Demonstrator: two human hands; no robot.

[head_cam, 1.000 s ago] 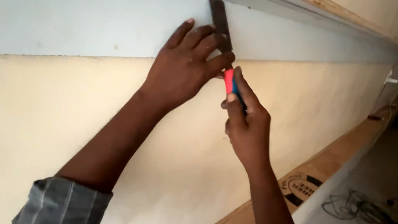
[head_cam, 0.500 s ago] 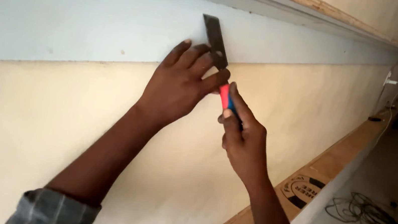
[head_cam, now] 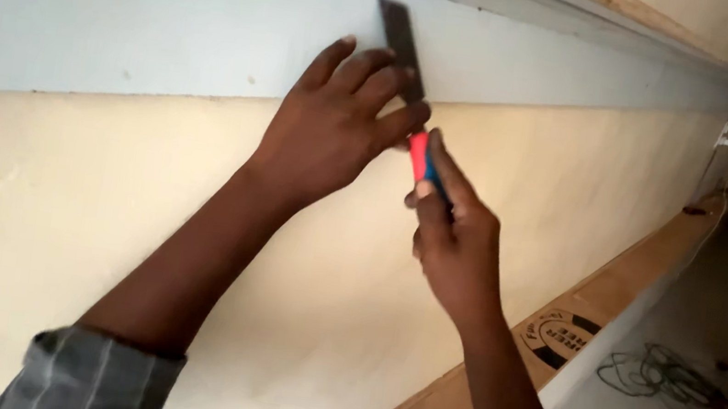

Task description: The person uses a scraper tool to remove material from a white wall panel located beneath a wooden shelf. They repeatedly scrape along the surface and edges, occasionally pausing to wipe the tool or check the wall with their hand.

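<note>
Pale blue board point(head_cam: 129, 9) is running along the top of a cream panel point(head_cam: 56, 222), and that's where I'm working. Going left to right: my striped grey sleeve point(head_cam: 97, 380) is sitting at the bottom edge, arm reaching up. My left hand point(head_cam: 336, 132) is lying flat across the seam where blue is meeting cream, its fingers point(head_cam: 366, 71) spread and pressing on the dark metal blade point(head_cam: 400, 42) of what looks like a square or ruler, which is sticking up at a slight tilt onto the blue board. The left hand is open on it, not wrapped round it.

Just right and touching, my right hand point(head_cam: 456, 244) is pinching a red and blue marking tool point(head_cam: 420, 161), pencil or pen, I can't tell which; thumb and forefinger are clamped on it, tip hidden behind the left fingers, right beside the blade.

To do this well, I judge I'm needing steady downward pressure from the left hand so the blade isn't slipping, and the tool tip riding tight against the blade's edge, drawn in one stroke. Risk: blade pivoting under the thumb.

Further right, brown cardboard point(head_cam: 552, 329) with dark round prints is lying along the base, and a tangle of cable point(head_cam: 658, 375) is lying on the floor point(head_cam: 704, 302), well apart.
</note>
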